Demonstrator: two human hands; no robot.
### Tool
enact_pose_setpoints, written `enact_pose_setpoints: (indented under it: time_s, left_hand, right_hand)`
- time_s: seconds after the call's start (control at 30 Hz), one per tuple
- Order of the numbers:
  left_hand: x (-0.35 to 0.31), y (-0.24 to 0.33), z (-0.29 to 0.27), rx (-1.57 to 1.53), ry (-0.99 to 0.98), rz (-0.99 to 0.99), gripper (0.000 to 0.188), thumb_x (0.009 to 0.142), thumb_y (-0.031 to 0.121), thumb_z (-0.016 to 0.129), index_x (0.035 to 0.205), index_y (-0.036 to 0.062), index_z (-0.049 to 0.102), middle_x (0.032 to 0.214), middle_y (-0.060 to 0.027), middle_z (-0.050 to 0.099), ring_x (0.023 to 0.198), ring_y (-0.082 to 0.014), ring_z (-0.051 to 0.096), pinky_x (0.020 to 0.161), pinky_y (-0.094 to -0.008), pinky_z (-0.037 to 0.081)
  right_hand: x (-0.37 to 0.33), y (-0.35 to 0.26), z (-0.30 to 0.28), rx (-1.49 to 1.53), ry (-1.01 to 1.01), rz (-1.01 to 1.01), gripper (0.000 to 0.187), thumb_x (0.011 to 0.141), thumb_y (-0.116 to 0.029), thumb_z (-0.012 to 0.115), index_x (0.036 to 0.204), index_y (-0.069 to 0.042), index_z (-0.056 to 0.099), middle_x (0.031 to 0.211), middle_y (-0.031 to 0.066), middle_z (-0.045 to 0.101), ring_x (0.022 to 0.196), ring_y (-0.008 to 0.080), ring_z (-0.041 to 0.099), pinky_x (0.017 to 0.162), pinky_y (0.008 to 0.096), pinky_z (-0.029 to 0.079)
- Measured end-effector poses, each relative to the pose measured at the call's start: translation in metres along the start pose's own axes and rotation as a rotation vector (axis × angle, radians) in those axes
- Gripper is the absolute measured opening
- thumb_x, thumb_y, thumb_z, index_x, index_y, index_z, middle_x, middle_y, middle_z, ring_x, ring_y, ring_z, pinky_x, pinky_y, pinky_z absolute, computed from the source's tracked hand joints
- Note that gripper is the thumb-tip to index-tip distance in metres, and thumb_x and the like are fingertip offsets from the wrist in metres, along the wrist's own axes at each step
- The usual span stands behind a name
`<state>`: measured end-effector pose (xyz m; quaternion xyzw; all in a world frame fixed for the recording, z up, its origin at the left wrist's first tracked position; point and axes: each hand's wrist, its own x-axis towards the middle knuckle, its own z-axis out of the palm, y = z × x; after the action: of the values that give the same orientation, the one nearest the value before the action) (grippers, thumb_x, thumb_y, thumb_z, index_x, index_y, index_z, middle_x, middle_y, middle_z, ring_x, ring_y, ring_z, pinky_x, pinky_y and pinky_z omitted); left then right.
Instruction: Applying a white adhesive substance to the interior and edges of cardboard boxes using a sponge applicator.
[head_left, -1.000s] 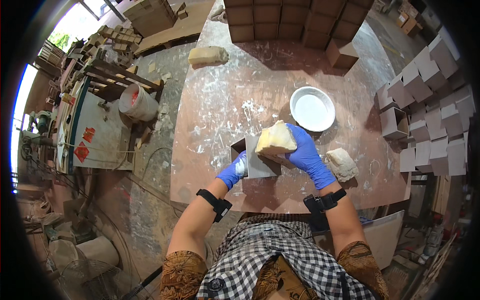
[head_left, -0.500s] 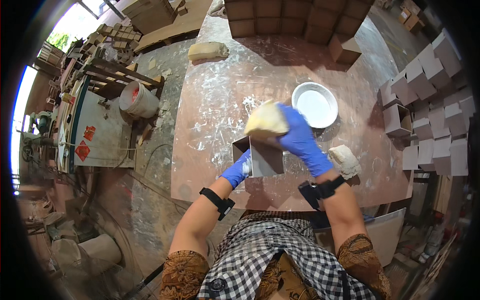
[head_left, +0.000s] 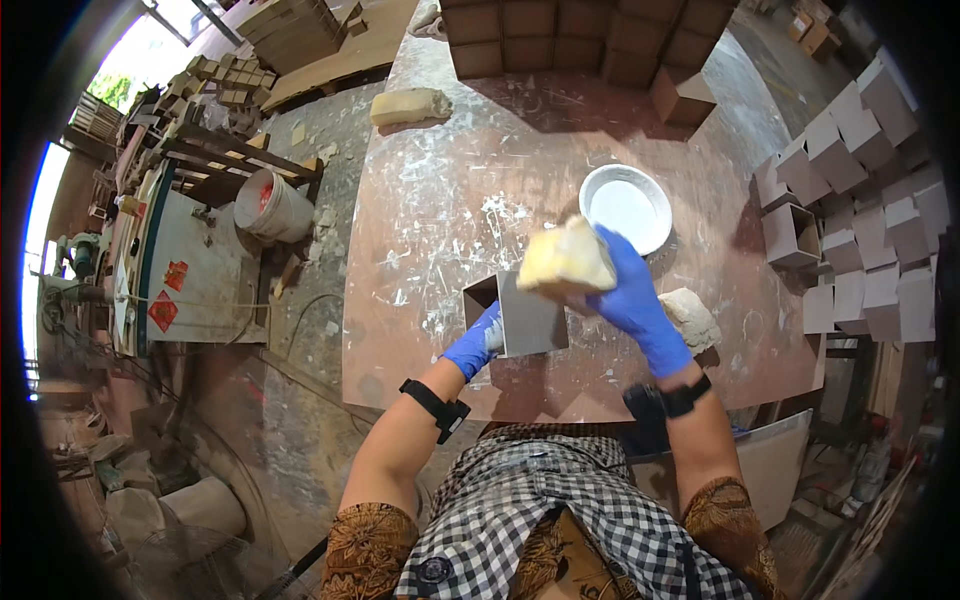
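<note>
Box (head_left: 536,325) at the centre of the frame, held from inside by my left grip (head_left: 478,343), seems midway through being wiped, my right grip (head_left: 637,302) clasping a yellow sponge (head_left: 563,260) to its upper right; another stroke would call for steady bracing.

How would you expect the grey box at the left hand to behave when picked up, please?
The grey box is probably light for its size, since its open end shows a hollow inside. Its straight edges suggest stiffness, and its flat sides make rolling unlikely.
</note>
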<state>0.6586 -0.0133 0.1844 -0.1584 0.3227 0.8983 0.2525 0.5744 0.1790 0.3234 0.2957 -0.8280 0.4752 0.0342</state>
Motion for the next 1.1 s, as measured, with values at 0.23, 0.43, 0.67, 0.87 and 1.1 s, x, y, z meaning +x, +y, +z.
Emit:
enact_pose_setpoints:
  time_s: [0.23,0.43,0.67,0.87,1.1]
  left_hand:
    - [-0.004,-0.005,-0.015,0.210,-0.033,0.108,0.031,0.088,0.015,0.051,0.117,0.0034,0.048,0.107,-0.0069,0.059,0.094,-0.0150,0.056,0.084,-0.0303,0.047]
    - [-0.006,-0.011,-0.017,0.376,0.045,0.137,0.034,0.083,0.011,0.057,0.116,0.0033,0.050,0.107,-0.0081,0.058,0.093,-0.0151,0.054,0.080,-0.0300,0.047]
    - [0.002,-0.002,-0.001,0.108,0.090,0.007,0.029,0.092,0.021,0.044,0.115,0.0035,0.048,0.103,-0.0066,0.059,0.087,-0.0166,0.059,0.077,-0.0330,0.051]
    - [-0.004,0.005,0.007,1.394,0.150,-0.012,0.026,0.087,0.023,0.050,0.107,0.0081,0.055,0.105,-0.0065,0.060,0.095,-0.0163,0.056,0.081,-0.0288,0.046]
    - [-0.023,0.013,0.015,0.476,0.097,0.083,0.024,0.086,0.018,0.053,0.106,0.0057,0.056,0.106,-0.0057,0.059,0.096,-0.0155,0.056,0.083,-0.0281,0.046]
  right_hand:
    - [-0.030,-0.014,0.020,-0.091,-0.180,-0.210,0.057,0.060,-0.014,0.070,0.113,-0.005,0.052,0.095,0.0139,0.058,0.086,0.0340,0.055,0.075,0.0414,0.043]
    - [-0.100,-0.014,-0.017,0.066,-0.481,-0.104,0.065,0.058,-0.016,0.075,0.118,-0.007,0.051,0.098,0.0144,0.059,0.090,0.0328,0.057,0.081,0.0400,0.045]
    - [0.018,-0.012,0.016,-0.076,-0.024,-0.045,0.069,0.059,-0.015,0.074,0.120,-0.001,0.045,0.113,0.0173,0.053,0.103,0.0309,0.053,0.091,0.0363,0.041]
    - [-0.039,-0.030,0.024,-0.064,-0.265,-0.195,0.068,0.055,-0.024,0.079,0.114,-0.004,0.052,0.100,0.0160,0.058,0.093,0.0354,0.055,0.081,0.0416,0.043]
    - [-0.123,-0.001,-0.042,0.057,-0.204,0.160,0.076,0.060,-0.027,0.080,0.123,-0.002,0.045,0.122,0.0132,0.050,0.110,0.0256,0.050,0.097,0.0378,0.037]
